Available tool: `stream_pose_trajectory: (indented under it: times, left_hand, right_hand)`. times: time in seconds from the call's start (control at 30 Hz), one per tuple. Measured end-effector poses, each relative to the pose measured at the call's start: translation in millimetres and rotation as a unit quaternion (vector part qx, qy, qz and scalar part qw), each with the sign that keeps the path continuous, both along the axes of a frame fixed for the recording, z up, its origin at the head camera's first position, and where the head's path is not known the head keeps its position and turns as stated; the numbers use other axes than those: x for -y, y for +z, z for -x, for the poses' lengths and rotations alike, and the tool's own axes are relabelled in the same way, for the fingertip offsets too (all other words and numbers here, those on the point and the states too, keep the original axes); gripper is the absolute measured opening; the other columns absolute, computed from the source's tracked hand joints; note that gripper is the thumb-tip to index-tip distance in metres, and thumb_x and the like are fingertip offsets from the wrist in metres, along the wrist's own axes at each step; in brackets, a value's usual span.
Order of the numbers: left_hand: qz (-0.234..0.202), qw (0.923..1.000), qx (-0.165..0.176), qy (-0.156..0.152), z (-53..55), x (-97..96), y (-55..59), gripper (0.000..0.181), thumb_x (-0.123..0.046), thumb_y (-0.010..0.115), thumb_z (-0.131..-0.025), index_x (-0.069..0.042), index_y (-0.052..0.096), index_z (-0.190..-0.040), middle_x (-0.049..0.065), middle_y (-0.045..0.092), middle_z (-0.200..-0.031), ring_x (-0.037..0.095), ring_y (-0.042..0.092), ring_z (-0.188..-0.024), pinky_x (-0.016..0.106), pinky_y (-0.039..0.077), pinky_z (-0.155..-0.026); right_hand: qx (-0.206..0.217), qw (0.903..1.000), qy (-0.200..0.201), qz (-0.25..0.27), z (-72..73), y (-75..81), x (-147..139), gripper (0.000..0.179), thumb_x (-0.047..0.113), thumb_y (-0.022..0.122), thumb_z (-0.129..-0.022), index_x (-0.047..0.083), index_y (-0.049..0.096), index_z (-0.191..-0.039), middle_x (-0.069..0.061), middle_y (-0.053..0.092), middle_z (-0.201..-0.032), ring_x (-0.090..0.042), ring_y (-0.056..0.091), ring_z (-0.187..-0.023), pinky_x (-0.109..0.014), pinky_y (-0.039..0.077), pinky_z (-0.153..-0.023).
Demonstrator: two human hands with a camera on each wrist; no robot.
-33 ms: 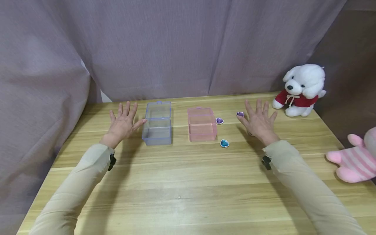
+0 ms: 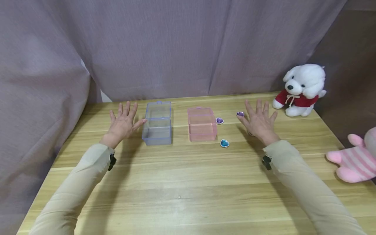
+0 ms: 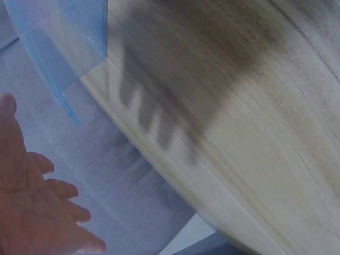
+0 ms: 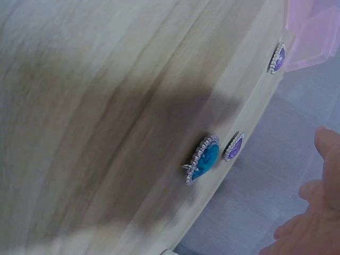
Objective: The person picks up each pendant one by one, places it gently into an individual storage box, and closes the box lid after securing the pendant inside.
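Note:
My left hand [image 2: 121, 126] hovers over the table with fingers spread straight, just left of a clear blue plastic box [image 2: 157, 142] whose lid stands open. A clear pink plastic box [image 2: 202, 137], also with its lid open, sits right of the blue one. Beside it lie a purple heart-shaped gem [image 2: 219, 120] and a blue heart-shaped gem [image 2: 224, 143]. My right hand [image 2: 259, 125] is raised with fingers spread, holding nothing. Another purple gem [image 2: 240, 114] lies by its thumb. In the right wrist view a teal gem [image 4: 206, 159] rests within the hand's shadow.
A white plush dog [image 2: 304, 85] in a red top sits at the back right. Farther forward, a pink striped plush toy [image 2: 356, 160] lies at the right edge, partly out of view. Grey curtain [image 2: 147, 49] hangs behind the wooden table [image 2: 176, 176].

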State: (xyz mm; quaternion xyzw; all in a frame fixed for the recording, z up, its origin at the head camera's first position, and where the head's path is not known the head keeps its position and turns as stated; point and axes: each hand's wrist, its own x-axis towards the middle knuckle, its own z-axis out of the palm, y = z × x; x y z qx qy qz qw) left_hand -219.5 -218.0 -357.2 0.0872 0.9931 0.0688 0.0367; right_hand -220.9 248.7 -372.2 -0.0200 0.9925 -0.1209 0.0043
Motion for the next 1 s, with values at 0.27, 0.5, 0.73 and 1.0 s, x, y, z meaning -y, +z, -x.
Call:
stream_pose_trajectory:
  times: [0.27, 0.5, 0.73, 1.0]
  left_hand:
    - [-0.021, 0.9998, 0.001, -0.007, -2.4, 2.7, -0.7, 0.084, -0.063, 0.031, -0.094, -0.010, 0.001, -0.152, 0.024, -0.002, -0.155, 0.047, -0.005, -0.140, 0.071, -0.003, -0.109]
    - [-0.226, 0.9727, 0.043, -0.032, -11.6, 9.8, -11.2, 0.091, -0.052, 0.053, -0.091, -0.008, 0.003, -0.152, 0.017, 0.003, -0.157, 0.042, 0.008, -0.142, 0.057, 0.013, -0.116]
    - [-0.418, 0.8964, 0.130, -0.069, -18.5, 10.9, -31.3, 0.097, -0.018, 0.073, -0.083, -0.005, 0.004, -0.151, 0.014, 0.004, -0.158, 0.039, 0.013, -0.142, 0.049, 0.021, -0.116]
    - [-0.500, 0.8477, 0.158, -0.083, -16.7, 1.9, -44.9, 0.101, -0.004, 0.075, -0.078, -0.004, 0.005, -0.151, 0.017, 0.007, -0.157, 0.037, 0.017, -0.142, 0.048, 0.026, -0.115]
  right_hand:
    - [0.008, 0.9999, 0.001, 0.014, 1.5, -0.9, -5, 0.074, 0.059, 0.031, -0.095, 0.018, 0.006, -0.152, -0.030, -0.012, -0.151, -0.049, -0.016, -0.137, -0.075, -0.013, -0.102]
    - [-0.085, 0.9914, 0.042, 0.090, -5.9, -7.1, -20, 0.050, 0.028, 0.054, -0.095, -0.002, 0.045, -0.135, -0.037, 0.039, -0.134, -0.052, 0.033, -0.127, -0.071, 0.024, -0.102]
    - [0.003, 0.9846, 0.056, 0.165, -15.6, -14.3, -38, 0.034, 0.016, 0.065, -0.089, -0.007, 0.059, -0.113, -0.030, 0.062, -0.104, -0.040, 0.057, -0.095, -0.053, 0.047, -0.082]
    - [0.047, 0.9853, 0.064, 0.152, -17.9, -21.4, -43, 0.027, 0.013, 0.069, -0.084, -0.004, 0.061, -0.103, -0.018, 0.061, -0.092, -0.028, 0.054, -0.085, -0.033, 0.043, -0.071]
